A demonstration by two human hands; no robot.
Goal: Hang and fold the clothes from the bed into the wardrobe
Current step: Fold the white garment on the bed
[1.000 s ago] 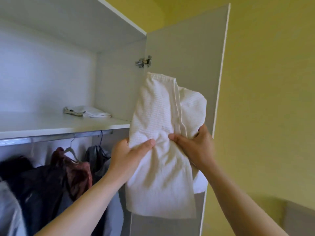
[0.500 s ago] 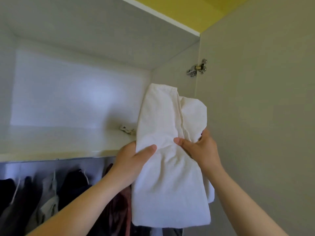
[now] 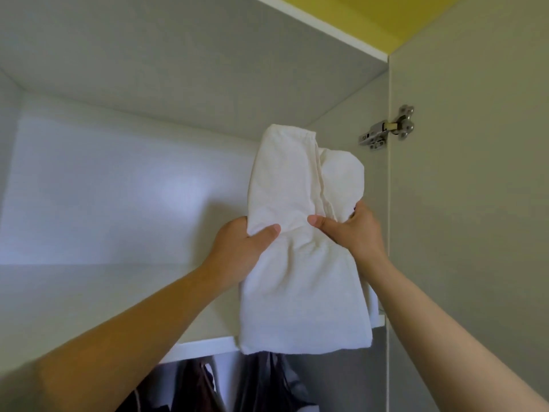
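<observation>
A folded white garment (image 3: 300, 233) is held up at the right end of the wardrobe's upper shelf (image 3: 205, 343). My left hand (image 3: 240, 248) grips its left edge, thumb on the front. My right hand (image 3: 353, 230) grips its right side, thumb pressed into the cloth near the middle. The garment's upper half reaches into the shelf compartment and its lower end hangs below the shelf's front edge. The cloth hides the fingers behind it.
The open wardrobe door (image 3: 475, 203) stands at the right, with a metal hinge (image 3: 386, 129) just above my right hand. Dark clothes (image 3: 267, 382) hang below the shelf. The compartment's white back wall (image 3: 104, 188) lies to the left.
The view has moved closer and tilted up. Both hands have carried the garment up and in over the shelf. The small folded item seen earlier on the shelf is hidden now.
</observation>
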